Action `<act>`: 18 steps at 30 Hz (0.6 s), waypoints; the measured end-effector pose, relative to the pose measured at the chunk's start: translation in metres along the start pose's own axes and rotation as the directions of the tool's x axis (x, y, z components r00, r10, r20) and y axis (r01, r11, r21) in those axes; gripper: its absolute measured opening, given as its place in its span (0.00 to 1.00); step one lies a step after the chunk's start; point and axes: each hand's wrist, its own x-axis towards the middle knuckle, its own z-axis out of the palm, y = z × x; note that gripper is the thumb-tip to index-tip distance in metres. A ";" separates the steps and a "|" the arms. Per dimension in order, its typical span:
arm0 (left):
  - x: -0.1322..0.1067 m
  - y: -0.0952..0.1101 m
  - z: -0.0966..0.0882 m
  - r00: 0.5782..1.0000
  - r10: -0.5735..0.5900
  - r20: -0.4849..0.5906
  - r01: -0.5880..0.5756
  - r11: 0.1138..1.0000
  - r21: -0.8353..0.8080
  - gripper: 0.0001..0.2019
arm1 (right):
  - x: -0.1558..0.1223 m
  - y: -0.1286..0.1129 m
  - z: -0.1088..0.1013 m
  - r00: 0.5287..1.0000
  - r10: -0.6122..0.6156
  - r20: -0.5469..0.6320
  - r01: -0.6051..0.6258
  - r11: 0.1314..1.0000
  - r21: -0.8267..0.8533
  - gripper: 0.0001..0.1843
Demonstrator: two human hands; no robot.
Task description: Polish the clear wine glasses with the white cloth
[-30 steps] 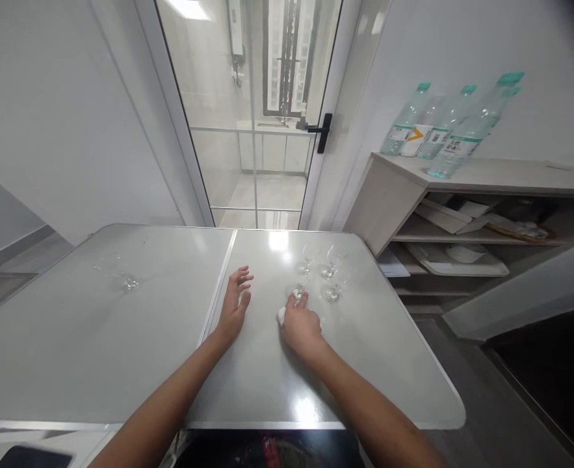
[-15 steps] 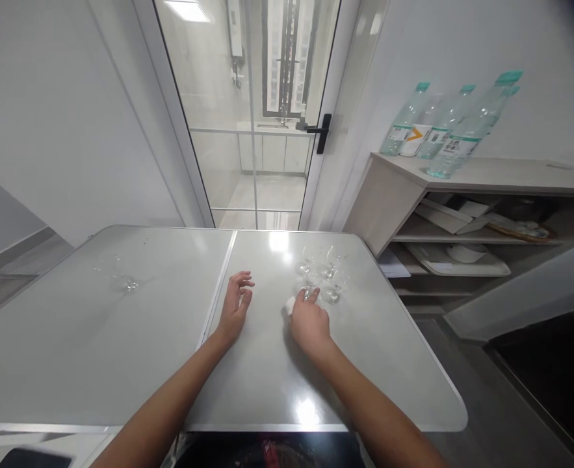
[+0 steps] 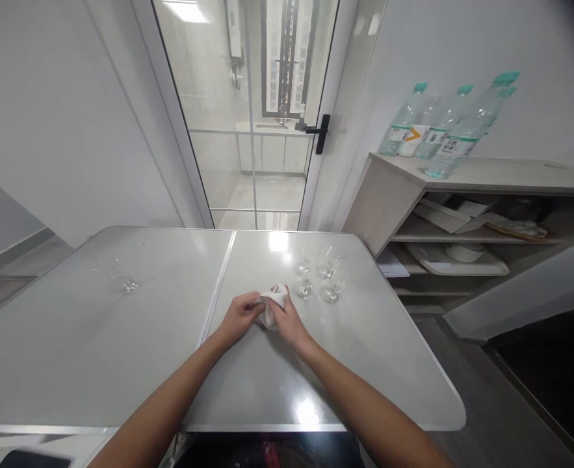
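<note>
A small white cloth (image 3: 270, 304) is bunched between both hands over the middle of the grey table (image 3: 121, 351). My left hand (image 3: 238, 316) pinches its left side and my right hand (image 3: 287, 322) grips it from the right. Just beyond the cloth, to the right, stand several clear stemmed glasses (image 3: 320, 276), upright and close together. A lone clear glass (image 3: 125, 281) stands far off on the left half of the table.
A seam (image 3: 218, 286) runs down the table between its two halves. A glass door with a black handle (image 3: 322, 130) stands behind. To the right, a low shelf unit (image 3: 462, 195) carries several water bottles (image 3: 443, 130) and stacked trays.
My right hand drew back from the glasses toward the left with the cloth. My left hand closed in from its raised, spread pose and took hold of the cloth.
</note>
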 end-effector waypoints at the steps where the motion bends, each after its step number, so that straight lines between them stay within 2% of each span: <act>1: 0.000 0.000 -0.001 0.999 -0.016 -0.037 0.016 1.000 -0.013 0.15 | 0.002 0.002 -0.001 1.000 0.023 0.008 -0.023 0.999 0.042 0.13; 5: 0.001 0.000 -0.009 0.977 -0.047 -0.209 0.031 0.996 -0.078 0.12 | 0.008 0.007 -0.004 0.996 0.076 0.038 -0.079 0.991 0.112 0.13; 8: 0.002 -0.001 -0.016 0.958 -0.069 -0.279 0.056 0.997 -0.053 0.11 | 0.009 0.007 -0.003 0.992 0.111 0.055 -0.120 0.969 0.217 0.12; 10: 0.002 -0.001 -0.021 0.947 -0.069 -0.315 0.062 0.998 -0.031 0.09 | 0.006 0.004 0.000 0.973 0.201 0.113 -0.227 0.918 0.324 0.14; 12: 0.004 0.000 -0.029 0.957 -0.058 -0.283 0.055 0.998 -0.017 0.09 | 0.003 0.001 0.003 0.930 0.301 0.211 -0.363 0.837 0.408 0.17; 14: 0.005 0.002 -0.043 0.983 -0.005 -0.181 0.007 1.000 0.012 0.15 | 0.001 -0.002 0.004 0.888 0.370 0.274 -0.458 0.765 0.453 0.17; 16: 0.006 0.004 -0.061 0.985 0.106 -0.136 -0.095 0.992 0.080 0.21 | 0.000 -0.003 0.004 0.866 0.417 0.276 -0.500 0.719 0.482 0.18; 17: 0.006 0.005 -0.073 0.971 0.167 -0.173 -0.145 0.980 0.134 0.22 | 0.001 -0.003 0.003 0.861 0.434 0.266 -0.509 0.710 0.487 0.18; 18: 0.005 0.006 -0.085 0.941 0.222 -0.256 -0.172 0.963 0.206 0.22 | 0.002 -0.003 0.002 0.856 0.450 0.254 -0.516 0.706 0.485 0.18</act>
